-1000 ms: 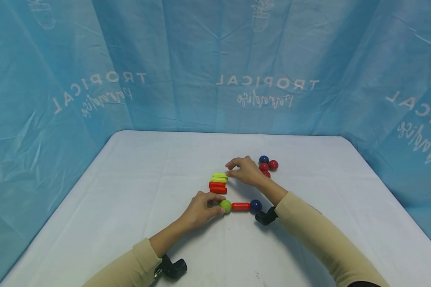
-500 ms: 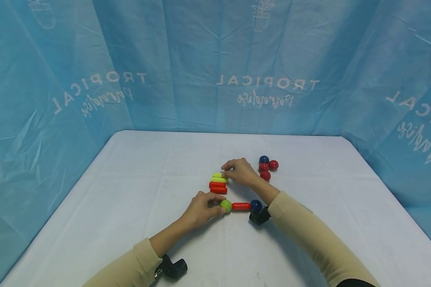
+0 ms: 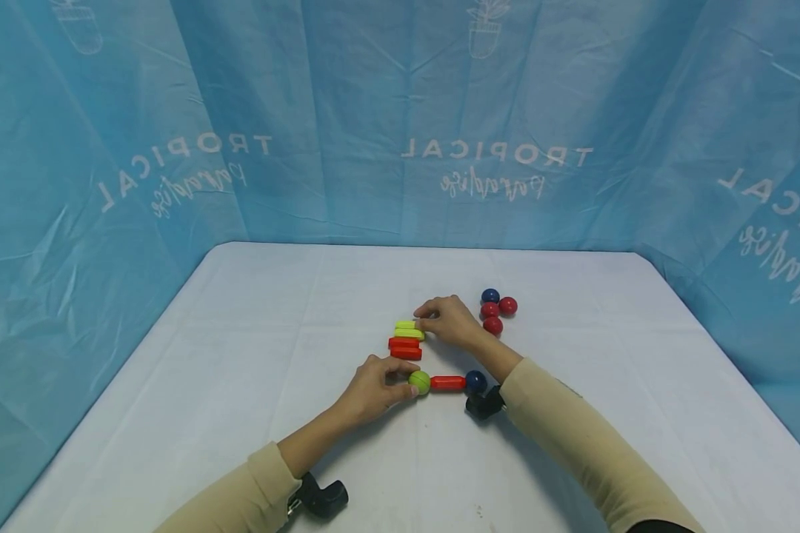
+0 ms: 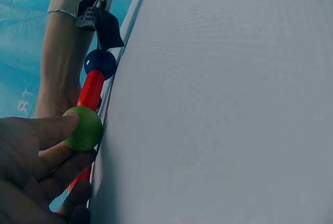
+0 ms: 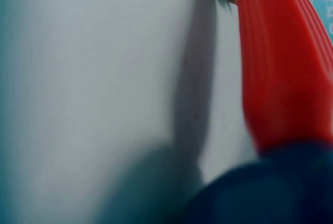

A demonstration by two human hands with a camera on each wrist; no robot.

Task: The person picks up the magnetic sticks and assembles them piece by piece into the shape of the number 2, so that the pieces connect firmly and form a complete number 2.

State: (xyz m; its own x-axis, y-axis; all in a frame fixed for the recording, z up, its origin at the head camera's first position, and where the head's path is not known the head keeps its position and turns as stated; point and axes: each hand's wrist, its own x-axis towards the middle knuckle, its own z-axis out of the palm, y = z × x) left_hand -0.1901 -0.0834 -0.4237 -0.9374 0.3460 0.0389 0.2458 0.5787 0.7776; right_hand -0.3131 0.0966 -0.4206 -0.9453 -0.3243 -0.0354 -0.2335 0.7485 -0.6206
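Note:
In the head view my left hand (image 3: 368, 389) pinches a lime-green ball (image 3: 419, 382) between thumb and fingers. The ball is joined to a red rod (image 3: 447, 383), whose other end meets a dark blue ball (image 3: 475, 381). The left wrist view shows the same green ball (image 4: 86, 129) under my thumb. My right hand (image 3: 450, 320) pinches the right end of the far yellow rod (image 3: 404, 324), its contact partly covered by the fingers. A second yellow rod (image 3: 410, 334) lies against it. In the right wrist view the red rod (image 5: 283, 63) looms close; that hand is out of sight.
Two loose red rods (image 3: 405, 353) lie side by side in front of the yellow ones. Beyond my right wrist sit a blue ball (image 3: 490, 295) and three red balls (image 3: 508, 306). The white-covered table (image 3: 273, 296) meets blue curtains (image 3: 360, 200).
My right hand has moved left and down onto the yellow rods, then slightly back right, with the yellow rods shifting a little right. My left hand has stayed on the green ball.

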